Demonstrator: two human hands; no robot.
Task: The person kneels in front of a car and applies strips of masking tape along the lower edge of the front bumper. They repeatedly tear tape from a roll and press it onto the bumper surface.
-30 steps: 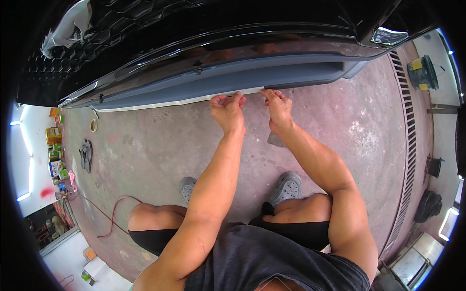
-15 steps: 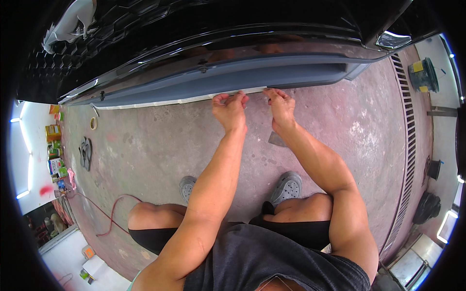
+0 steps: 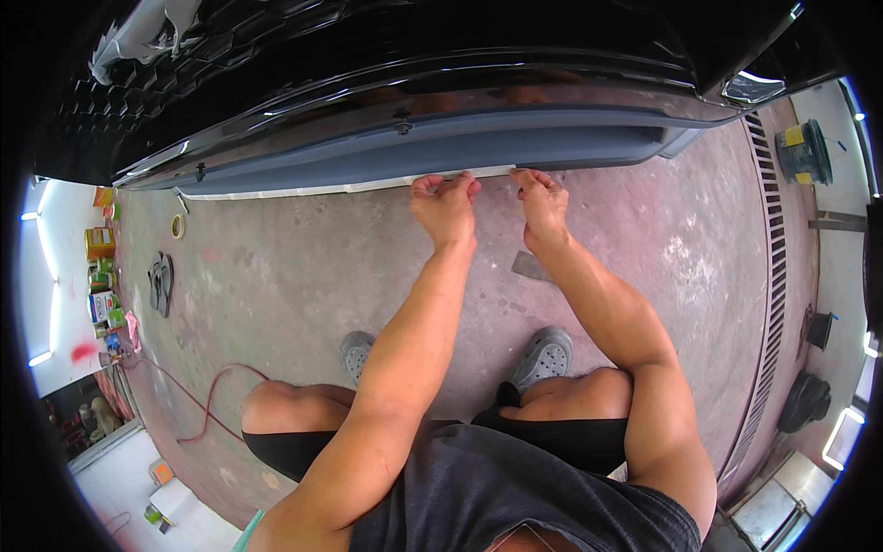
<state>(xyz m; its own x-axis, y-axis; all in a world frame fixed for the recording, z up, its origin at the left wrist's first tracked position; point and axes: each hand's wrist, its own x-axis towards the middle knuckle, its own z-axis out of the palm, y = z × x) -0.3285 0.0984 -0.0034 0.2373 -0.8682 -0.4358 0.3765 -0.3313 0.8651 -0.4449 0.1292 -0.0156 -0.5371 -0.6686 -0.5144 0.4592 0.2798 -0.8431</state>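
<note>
A pale strip of masking tape [image 3: 382,184] runs along the lower edge of the grey-blue lip [image 3: 552,143] under a black car front [image 3: 441,55]. My left hand [image 3: 446,210] is closed in a pinch at that edge, thumb and fingers on the strip. Just to its right, my right hand [image 3: 544,204] pinches at the strip's right end. A short length of tape shows between the two hands. The fingertips partly cover the tape they touch. Below my right wrist, a flat grey piece [image 3: 531,266] lies on the floor.
A tape roll [image 3: 177,226] and dark sandals [image 3: 161,284] lie on the concrete floor at left. Several cans [image 3: 99,244] line the left wall, and a red hose [image 3: 210,405] curls nearby. A drain grate [image 3: 773,276] and a dark bucket [image 3: 803,152] are at right.
The view has shifted slightly, so the car sits a little farther right and lower. Both hands stay along the lip's edge, and the flat grey piece shows more fully beside my right wrist.
</note>
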